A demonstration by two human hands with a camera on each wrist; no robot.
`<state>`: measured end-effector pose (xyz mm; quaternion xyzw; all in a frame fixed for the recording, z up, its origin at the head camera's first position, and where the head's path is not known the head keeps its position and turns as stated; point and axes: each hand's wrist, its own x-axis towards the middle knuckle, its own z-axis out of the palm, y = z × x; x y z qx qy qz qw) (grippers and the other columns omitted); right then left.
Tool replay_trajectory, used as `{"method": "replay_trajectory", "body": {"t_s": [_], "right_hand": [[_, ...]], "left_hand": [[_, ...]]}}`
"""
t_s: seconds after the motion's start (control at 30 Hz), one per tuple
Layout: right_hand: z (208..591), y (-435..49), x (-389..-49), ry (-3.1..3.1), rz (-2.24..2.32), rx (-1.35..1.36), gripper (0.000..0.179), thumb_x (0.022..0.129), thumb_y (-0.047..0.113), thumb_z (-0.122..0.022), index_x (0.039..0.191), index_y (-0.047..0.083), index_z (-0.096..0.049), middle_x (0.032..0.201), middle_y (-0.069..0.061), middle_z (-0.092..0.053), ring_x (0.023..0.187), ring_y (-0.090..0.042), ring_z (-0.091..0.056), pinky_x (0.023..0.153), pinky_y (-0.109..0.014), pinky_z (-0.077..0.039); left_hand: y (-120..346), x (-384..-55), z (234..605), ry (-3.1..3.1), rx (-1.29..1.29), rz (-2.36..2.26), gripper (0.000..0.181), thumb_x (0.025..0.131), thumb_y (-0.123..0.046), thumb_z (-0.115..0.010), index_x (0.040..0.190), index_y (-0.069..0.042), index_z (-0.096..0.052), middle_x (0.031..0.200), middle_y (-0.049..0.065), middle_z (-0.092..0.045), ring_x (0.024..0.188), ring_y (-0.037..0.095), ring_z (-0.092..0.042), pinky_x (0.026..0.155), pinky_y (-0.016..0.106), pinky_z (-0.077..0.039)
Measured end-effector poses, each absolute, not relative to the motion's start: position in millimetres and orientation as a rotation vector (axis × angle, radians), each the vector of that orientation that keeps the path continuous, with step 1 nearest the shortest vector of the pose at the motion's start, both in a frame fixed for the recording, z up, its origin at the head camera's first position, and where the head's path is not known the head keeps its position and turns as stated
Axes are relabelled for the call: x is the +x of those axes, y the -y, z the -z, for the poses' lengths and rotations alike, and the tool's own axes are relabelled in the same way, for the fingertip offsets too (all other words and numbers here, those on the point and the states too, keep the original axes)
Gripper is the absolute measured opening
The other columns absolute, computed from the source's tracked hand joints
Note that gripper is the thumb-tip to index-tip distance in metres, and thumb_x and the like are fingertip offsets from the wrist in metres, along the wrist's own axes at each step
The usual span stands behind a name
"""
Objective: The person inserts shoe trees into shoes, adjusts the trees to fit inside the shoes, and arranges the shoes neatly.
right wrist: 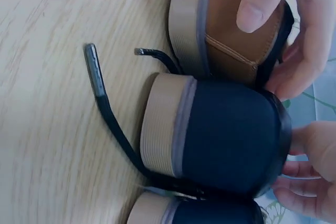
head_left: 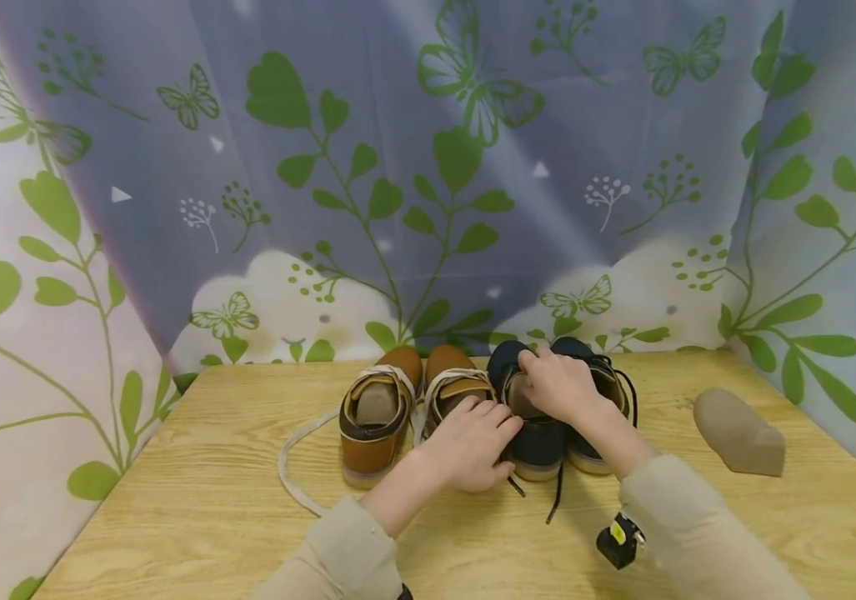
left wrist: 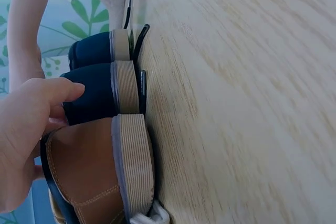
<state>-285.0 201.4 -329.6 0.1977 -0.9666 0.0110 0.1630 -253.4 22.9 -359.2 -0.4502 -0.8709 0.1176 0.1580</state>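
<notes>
Two brown shoes (head_left: 371,457) and two navy shoes (head_left: 538,450) stand side by side, heels toward me. My right hand (head_left: 558,385) is over the left navy shoe, bent fingers reaching into its opening; whether they pinch anything is hidden. A taupe insert (head_left: 519,398) shows inside that opening. My left hand (head_left: 473,442) is over the right brown shoe's collar, fingertips right at the left navy shoe's edge. Its thumb, spread from the fingers, overlaps the navy heel (left wrist: 94,95) in the left wrist view. A similar insert (head_left: 377,405) fills the left brown shoe's opening.
A loose taupe shoe insert (head_left: 738,433) lies on the wooden table (head_left: 195,500) at the right. One long white lace (head_left: 288,467) trails left of the brown shoes. Dark lace ends (right wrist: 107,116) hang behind the navy heels. A printed curtain (head_left: 397,208) borders the table.
</notes>
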Motion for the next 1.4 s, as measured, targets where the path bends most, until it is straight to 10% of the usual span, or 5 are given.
{"method": "replay_trajectory", "body": {"t_s": [0.6, 1.4], "right_hand": [[320.5, -241.3, -274.5, 2.785, -0.246, 0.473, 0.03, 0.091, 0.032, -0.059, 0.095, 0.005, -0.07, 0.09, -0.011, -0.058, 0.076, -0.027, -0.056, 0.06, -0.038, -0.047], [311.2, -315.5, -250.4, 2.861, -0.427, 0.217, 0.058, 0.096, 0.036, -0.049, 0.13, -0.011, -0.042, 0.125, -0.036, -0.042, 0.11, -0.053, -0.04, 0.087, -0.062, -0.035]], "left_hand": [[-51.7, -251.2, 357.3, 2.364, -1.323, -0.335, 0.06, 0.089, -0.054, -0.051, 0.138, -0.02, -0.044, 0.134, -0.004, -0.045, 0.123, 0.016, -0.039, 0.102, 0.036, -0.03], [-83.6, -255.4, 355.8, 2.51, -1.287, -0.411, 0.064, 0.09, -0.057, -0.044, 0.143, -0.023, -0.035, 0.141, -0.008, -0.038, 0.13, 0.013, -0.031, 0.105, 0.032, -0.024]]}}
